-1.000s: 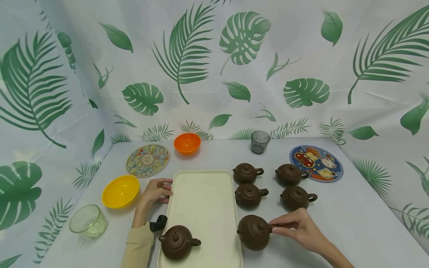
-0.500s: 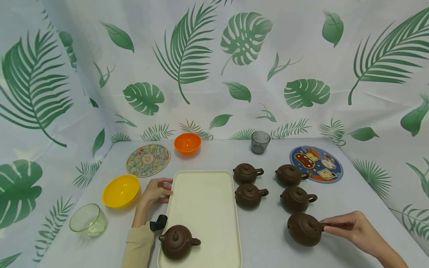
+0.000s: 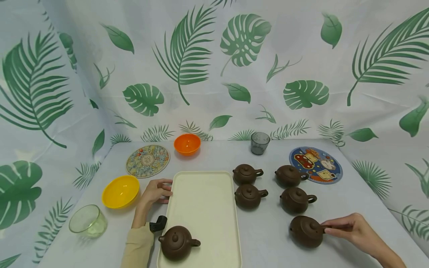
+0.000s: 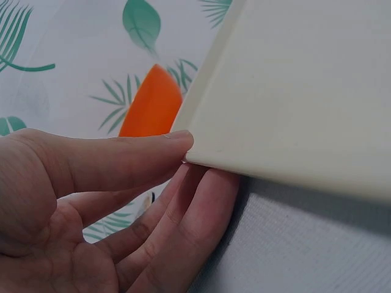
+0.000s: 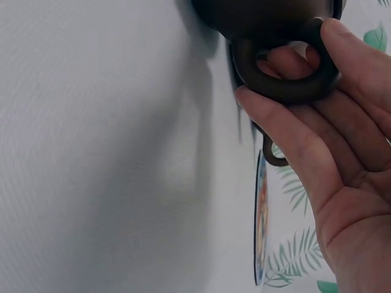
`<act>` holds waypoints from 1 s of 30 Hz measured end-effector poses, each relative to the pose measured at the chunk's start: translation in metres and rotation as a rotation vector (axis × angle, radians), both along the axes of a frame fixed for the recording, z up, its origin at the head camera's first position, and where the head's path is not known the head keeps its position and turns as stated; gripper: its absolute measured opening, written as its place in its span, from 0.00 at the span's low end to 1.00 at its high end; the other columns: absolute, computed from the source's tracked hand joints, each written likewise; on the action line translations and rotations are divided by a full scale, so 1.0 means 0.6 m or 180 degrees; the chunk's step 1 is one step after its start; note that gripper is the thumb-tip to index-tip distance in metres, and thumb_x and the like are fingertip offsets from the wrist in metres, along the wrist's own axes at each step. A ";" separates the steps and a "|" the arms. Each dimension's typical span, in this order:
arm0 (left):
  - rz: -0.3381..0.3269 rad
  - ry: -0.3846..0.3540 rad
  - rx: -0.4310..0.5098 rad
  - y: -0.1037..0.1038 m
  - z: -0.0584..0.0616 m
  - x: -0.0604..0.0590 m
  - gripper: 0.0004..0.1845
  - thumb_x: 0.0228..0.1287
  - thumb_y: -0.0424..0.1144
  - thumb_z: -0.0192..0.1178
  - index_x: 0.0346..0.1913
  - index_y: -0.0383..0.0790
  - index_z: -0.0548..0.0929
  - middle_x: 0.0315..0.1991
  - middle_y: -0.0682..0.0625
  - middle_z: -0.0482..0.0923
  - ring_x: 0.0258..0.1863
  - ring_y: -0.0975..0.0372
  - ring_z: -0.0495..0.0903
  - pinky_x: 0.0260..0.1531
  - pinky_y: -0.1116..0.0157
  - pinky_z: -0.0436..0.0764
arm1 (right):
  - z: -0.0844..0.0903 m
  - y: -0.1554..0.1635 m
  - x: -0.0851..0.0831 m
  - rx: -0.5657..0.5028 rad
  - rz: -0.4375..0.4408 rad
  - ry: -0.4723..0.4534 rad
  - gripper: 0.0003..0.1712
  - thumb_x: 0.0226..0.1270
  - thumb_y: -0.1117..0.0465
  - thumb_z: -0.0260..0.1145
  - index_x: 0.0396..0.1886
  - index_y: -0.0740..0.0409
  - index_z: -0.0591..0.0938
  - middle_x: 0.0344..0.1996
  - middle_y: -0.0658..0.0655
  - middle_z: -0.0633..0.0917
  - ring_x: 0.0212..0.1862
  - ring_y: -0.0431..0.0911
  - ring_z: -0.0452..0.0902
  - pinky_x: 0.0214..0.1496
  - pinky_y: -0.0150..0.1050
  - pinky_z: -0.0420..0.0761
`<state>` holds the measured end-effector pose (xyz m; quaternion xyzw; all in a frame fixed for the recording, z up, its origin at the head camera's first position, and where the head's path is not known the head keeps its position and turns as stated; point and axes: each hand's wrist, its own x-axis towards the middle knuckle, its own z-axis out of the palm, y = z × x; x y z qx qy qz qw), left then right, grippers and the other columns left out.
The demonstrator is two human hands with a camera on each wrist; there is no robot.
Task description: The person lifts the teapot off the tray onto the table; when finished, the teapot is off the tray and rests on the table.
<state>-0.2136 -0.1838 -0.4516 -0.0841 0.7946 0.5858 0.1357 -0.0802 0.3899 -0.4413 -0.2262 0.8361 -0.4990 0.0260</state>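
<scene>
My right hand (image 3: 356, 232) pinches the handle (image 5: 290, 91) of a brown teapot (image 3: 306, 231), which sits at the front right of the table with its spout to the left. My left hand (image 3: 155, 191) grips the left rim of a cream tray (image 3: 204, 197); in the left wrist view the thumb (image 4: 140, 155) lies over the tray's edge and the fingers are beneath. On the tray's front left part rests a second brown teapot (image 3: 176, 242). Right behind the held teapot stands another teapot (image 3: 295, 200), with one more teapot (image 3: 289, 175) beyond it.
Two teapots stand right of the tray, a nearer teapot (image 3: 248, 196) and a farther teapot (image 3: 245, 174). Around lie a yellow bowl (image 3: 120, 191), a pale green glass (image 3: 88, 221), an orange bowl (image 3: 187, 144), a grey glass (image 3: 259, 143), a floral mat (image 3: 148, 160) and a blue mat (image 3: 330, 163).
My right hand has carried the teapot from beside the tray's right edge rightward, to just in front of the right-hand pair, then barely shifted. The left hand and the tray have stayed put.
</scene>
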 end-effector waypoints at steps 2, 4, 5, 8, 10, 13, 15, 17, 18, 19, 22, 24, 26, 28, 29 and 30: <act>0.0004 -0.0002 0.0007 0.001 0.001 0.001 0.27 0.54 0.23 0.64 0.59 0.29 0.76 0.39 0.39 0.80 0.27 0.59 0.82 0.27 0.60 0.86 | 0.000 0.000 0.000 0.0014 -0.0012 -0.0043 0.15 0.57 0.80 0.62 0.39 0.64 0.88 0.34 0.47 0.89 0.38 0.35 0.85 0.34 0.28 0.83; -0.0001 0.0006 0.0005 0.001 0.000 0.001 0.27 0.53 0.23 0.65 0.60 0.29 0.75 0.39 0.38 0.80 0.27 0.59 0.82 0.27 0.60 0.86 | 0.000 0.000 0.000 0.0026 -0.0030 -0.0085 0.14 0.57 0.80 0.62 0.38 0.64 0.88 0.34 0.47 0.89 0.37 0.35 0.85 0.34 0.28 0.83; 0.0003 0.0004 0.0009 0.001 0.000 0.001 0.27 0.53 0.23 0.65 0.60 0.29 0.75 0.39 0.38 0.80 0.27 0.59 0.82 0.27 0.60 0.86 | -0.001 0.000 -0.001 0.0031 -0.0033 -0.0091 0.14 0.58 0.79 0.63 0.38 0.64 0.88 0.34 0.47 0.89 0.37 0.35 0.85 0.34 0.28 0.83; 0.0018 0.0000 0.0007 0.001 0.001 0.002 0.27 0.53 0.23 0.64 0.59 0.29 0.76 0.39 0.38 0.80 0.27 0.59 0.82 0.27 0.60 0.86 | -0.001 0.000 -0.002 0.0064 -0.0039 -0.0058 0.14 0.57 0.79 0.63 0.38 0.63 0.88 0.34 0.46 0.89 0.37 0.34 0.84 0.34 0.28 0.83; 0.0016 -0.0005 -0.0005 0.001 0.001 0.002 0.27 0.53 0.23 0.64 0.59 0.29 0.76 0.39 0.38 0.80 0.28 0.59 0.82 0.27 0.60 0.86 | 0.000 -0.001 -0.003 0.0084 -0.0028 -0.0042 0.15 0.57 0.79 0.64 0.38 0.62 0.89 0.35 0.45 0.89 0.38 0.34 0.84 0.34 0.28 0.83; 0.0028 -0.0022 -0.0004 0.002 0.001 0.001 0.26 0.54 0.23 0.64 0.59 0.30 0.76 0.38 0.40 0.80 0.28 0.59 0.82 0.28 0.61 0.86 | 0.003 -0.002 -0.004 0.0143 -0.0066 -0.0019 0.14 0.56 0.78 0.64 0.38 0.62 0.88 0.35 0.44 0.89 0.38 0.33 0.84 0.34 0.27 0.83; 0.0028 -0.0027 0.0002 0.000 0.001 0.000 0.26 0.54 0.23 0.64 0.59 0.30 0.76 0.38 0.40 0.80 0.28 0.59 0.82 0.28 0.61 0.86 | 0.009 -0.006 -0.003 0.0172 -0.0152 -0.0047 0.13 0.58 0.78 0.64 0.39 0.64 0.88 0.36 0.44 0.88 0.39 0.33 0.84 0.34 0.28 0.83; 0.0033 -0.0025 0.0003 0.000 0.001 0.000 0.26 0.54 0.23 0.64 0.59 0.30 0.76 0.37 0.40 0.80 0.28 0.59 0.82 0.28 0.61 0.86 | 0.019 -0.016 -0.002 0.0245 -0.0368 -0.0055 0.11 0.58 0.76 0.65 0.40 0.67 0.87 0.36 0.45 0.89 0.39 0.33 0.84 0.35 0.28 0.83; 0.0021 -0.0018 -0.0005 0.000 0.001 -0.001 0.26 0.54 0.23 0.64 0.59 0.29 0.76 0.37 0.40 0.79 0.28 0.59 0.82 0.28 0.61 0.86 | 0.025 -0.024 -0.002 0.0260 -0.0467 -0.0058 0.10 0.59 0.75 0.65 0.41 0.69 0.86 0.36 0.45 0.89 0.39 0.33 0.84 0.35 0.28 0.83; 0.0033 -0.0019 -0.0002 0.000 0.002 -0.001 0.26 0.54 0.23 0.64 0.59 0.30 0.76 0.37 0.41 0.79 0.28 0.59 0.82 0.27 0.61 0.86 | 0.032 -0.033 -0.002 0.0276 -0.0558 -0.0056 0.10 0.59 0.74 0.66 0.42 0.70 0.85 0.36 0.45 0.89 0.39 0.33 0.84 0.35 0.28 0.84; 0.0034 -0.0010 -0.0015 0.000 0.002 -0.002 0.26 0.54 0.23 0.64 0.59 0.29 0.76 0.37 0.41 0.80 0.27 0.60 0.82 0.27 0.61 0.86 | 0.051 -0.073 -0.006 0.0293 -0.0722 -0.0015 0.11 0.60 0.72 0.66 0.43 0.71 0.85 0.37 0.45 0.88 0.40 0.32 0.83 0.36 0.28 0.84; 0.0045 -0.0021 -0.0010 0.000 0.002 -0.003 0.26 0.54 0.23 0.64 0.58 0.30 0.77 0.36 0.41 0.80 0.27 0.60 0.82 0.27 0.62 0.86 | 0.058 -0.105 -0.011 0.0205 -0.0631 0.0041 0.11 0.61 0.71 0.66 0.43 0.71 0.84 0.38 0.47 0.89 0.40 0.34 0.84 0.37 0.29 0.84; 0.0042 -0.0025 -0.0008 0.000 0.002 -0.002 0.26 0.54 0.23 0.64 0.58 0.30 0.77 0.36 0.42 0.79 0.27 0.60 0.82 0.27 0.62 0.86 | 0.061 -0.140 -0.016 0.0103 -0.0446 0.0048 0.11 0.62 0.70 0.66 0.44 0.69 0.84 0.38 0.51 0.89 0.41 0.36 0.84 0.38 0.30 0.84; 0.0024 -0.0021 -0.0014 0.000 0.001 -0.002 0.26 0.54 0.23 0.64 0.59 0.30 0.76 0.37 0.42 0.79 0.27 0.60 0.81 0.27 0.62 0.86 | 0.061 -0.178 -0.022 -0.0003 -0.0208 0.0008 0.11 0.63 0.69 0.65 0.44 0.69 0.85 0.39 0.56 0.88 0.41 0.40 0.85 0.38 0.33 0.85; 0.0036 -0.0020 -0.0010 0.001 0.000 -0.002 0.26 0.54 0.23 0.64 0.59 0.30 0.77 0.36 0.42 0.79 0.27 0.60 0.81 0.27 0.62 0.86 | 0.059 -0.196 -0.024 -0.0045 -0.0094 -0.0031 0.11 0.63 0.68 0.65 0.44 0.68 0.85 0.39 0.59 0.88 0.41 0.42 0.85 0.38 0.33 0.85; 0.0034 -0.0017 -0.0013 0.002 -0.001 -0.002 0.26 0.54 0.23 0.64 0.58 0.30 0.77 0.36 0.41 0.79 0.27 0.60 0.81 0.27 0.62 0.86 | 0.058 -0.215 -0.026 -0.0068 0.0009 -0.0096 0.12 0.63 0.67 0.66 0.45 0.68 0.85 0.39 0.60 0.88 0.41 0.42 0.85 0.39 0.33 0.85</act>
